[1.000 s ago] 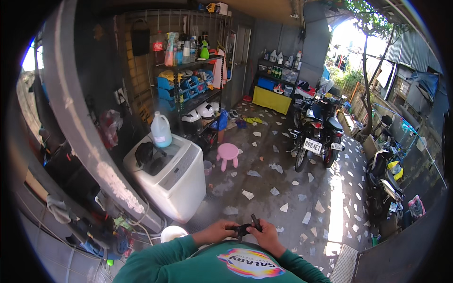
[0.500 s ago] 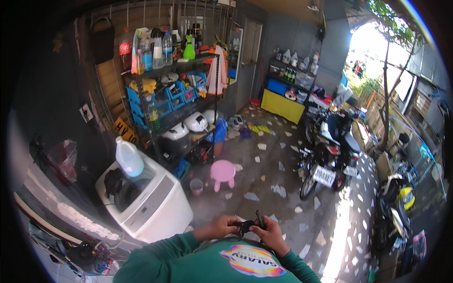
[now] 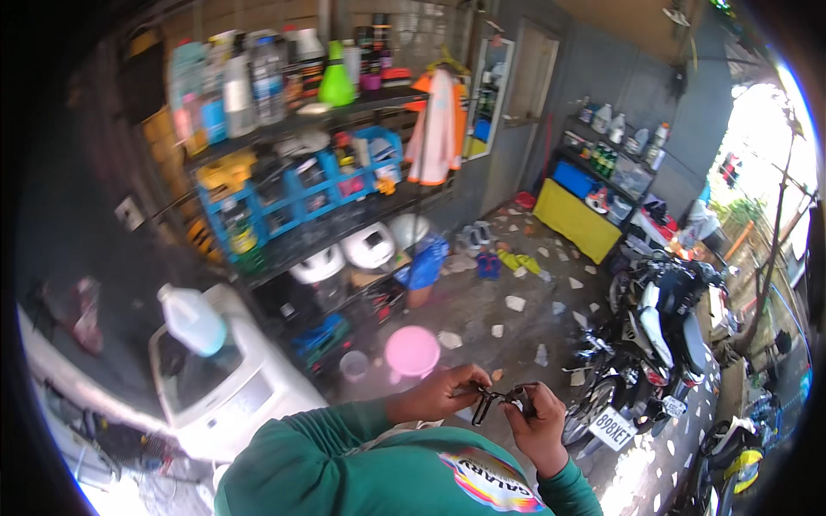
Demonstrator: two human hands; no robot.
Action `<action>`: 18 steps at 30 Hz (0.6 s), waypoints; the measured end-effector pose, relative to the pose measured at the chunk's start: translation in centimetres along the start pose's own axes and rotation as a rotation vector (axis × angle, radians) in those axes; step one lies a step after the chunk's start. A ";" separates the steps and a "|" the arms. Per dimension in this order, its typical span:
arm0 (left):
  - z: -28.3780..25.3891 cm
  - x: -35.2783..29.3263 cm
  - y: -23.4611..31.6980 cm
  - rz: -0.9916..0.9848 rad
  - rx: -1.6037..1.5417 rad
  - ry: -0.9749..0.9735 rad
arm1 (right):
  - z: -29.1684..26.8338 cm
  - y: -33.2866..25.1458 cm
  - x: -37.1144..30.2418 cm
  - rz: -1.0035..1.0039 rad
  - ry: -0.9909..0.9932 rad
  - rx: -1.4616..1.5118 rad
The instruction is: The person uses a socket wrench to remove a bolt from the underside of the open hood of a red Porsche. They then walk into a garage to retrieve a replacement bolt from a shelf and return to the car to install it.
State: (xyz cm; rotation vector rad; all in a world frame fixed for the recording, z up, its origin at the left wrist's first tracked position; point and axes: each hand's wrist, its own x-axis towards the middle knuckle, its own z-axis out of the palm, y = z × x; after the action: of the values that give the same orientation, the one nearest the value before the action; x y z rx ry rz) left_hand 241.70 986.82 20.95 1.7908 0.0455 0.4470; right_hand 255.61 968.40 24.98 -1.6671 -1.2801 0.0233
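Observation:
In front of my green shirt, both hands come together over a thin black looped item (image 3: 483, 408); its exact kind is too small to make out. Thumb and fingertips of my left hand (image 3: 440, 394) pinch its upper left end. At the other end, my right hand (image 3: 537, 420) is closed with the thumb pressed toward the fingers. One narrow loop of the item hangs down between the two hands. Just beyond my left hand, lower on the floor, stands a pink stool (image 3: 412, 351).
A white washing machine (image 3: 258, 378) with a jug of pale blue liquid (image 3: 194, 322) on it stands at left. Behind it, a rack holds bottles, blue bins (image 3: 315, 182) and white helmets (image 3: 368, 247). Motorcycles (image 3: 658, 331) are parked at right. A small bucket (image 3: 353, 365) sits by the stool.
My view has turned left and moved closer to the rack. My hands have drawn slightly apart, and the black item, bunched up before, now shows a hanging loop between them.

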 end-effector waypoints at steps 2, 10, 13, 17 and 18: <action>-2.1 9.4 -2.8 0.028 -0.008 -0.036 | -1.7 6.8 7.0 0.111 0.045 0.077; -6.6 47.9 -8.3 0.166 0.095 -0.265 | -12.4 27.1 33.5 0.053 0.160 -0.003; -6.1 60.6 -11.4 0.233 0.260 -0.273 | -16.7 35.6 41.3 0.002 0.166 -0.048; -4.1 76.6 -17.2 0.262 0.337 -0.208 | -21.2 50.2 51.2 -0.041 0.109 -0.075; -3.4 80.7 -18.5 0.271 0.352 -0.190 | -22.4 54.2 53.6 -0.036 0.085 -0.062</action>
State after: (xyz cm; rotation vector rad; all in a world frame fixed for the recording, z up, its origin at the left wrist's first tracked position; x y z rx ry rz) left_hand 318.92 1016.24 26.39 2.1916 -0.2691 0.4802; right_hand 330.27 995.66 26.18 -1.6797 -1.2571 -0.1094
